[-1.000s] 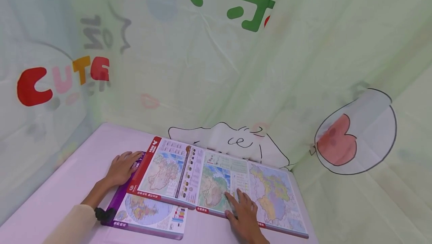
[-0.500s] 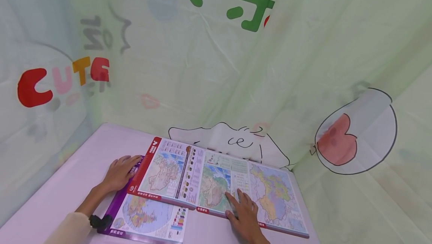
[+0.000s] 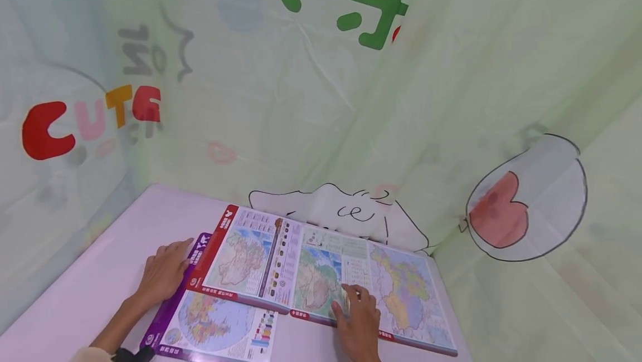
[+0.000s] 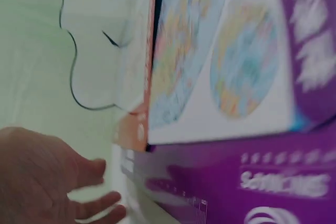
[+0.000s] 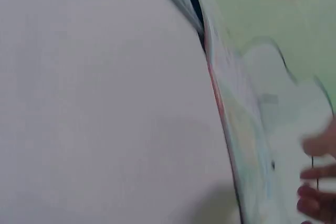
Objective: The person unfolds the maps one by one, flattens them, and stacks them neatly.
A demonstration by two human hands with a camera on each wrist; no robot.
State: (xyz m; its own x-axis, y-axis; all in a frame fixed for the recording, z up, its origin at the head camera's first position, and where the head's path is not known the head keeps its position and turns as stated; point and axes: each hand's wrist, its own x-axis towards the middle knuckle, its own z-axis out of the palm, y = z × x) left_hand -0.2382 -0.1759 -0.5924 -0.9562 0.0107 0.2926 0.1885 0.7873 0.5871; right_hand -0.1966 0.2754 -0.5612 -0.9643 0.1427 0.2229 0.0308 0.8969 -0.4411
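A purple-bordered world map (image 3: 215,320) lies partly under a wide red-edged map (image 3: 244,256) on the table. In the head view, my left hand (image 3: 163,273) is at the purple map's left border, fingers loosely extended; the left wrist view shows this hand (image 4: 47,179) with its fingers apart from the purple border (image 4: 205,166). My right hand (image 3: 358,320) is over the lower middle of the red-edged map, its fingers slightly bent and gripping nothing. Whether those fingertips touch the map cannot be told; the right wrist view shows only blurred fingers (image 5: 317,182).
A colourful map panel (image 3: 408,292) forms the right end of the wide map. The pale table (image 3: 165,211) meets printed curtains (image 3: 281,117) at the back and sides. A dark band (image 3: 132,354) sits on the left wrist.
My left hand has moved back and left, uncovering the purple map's top corner. The purple map has shifted towards me. My right hand has shifted slightly, its fingers more bent.
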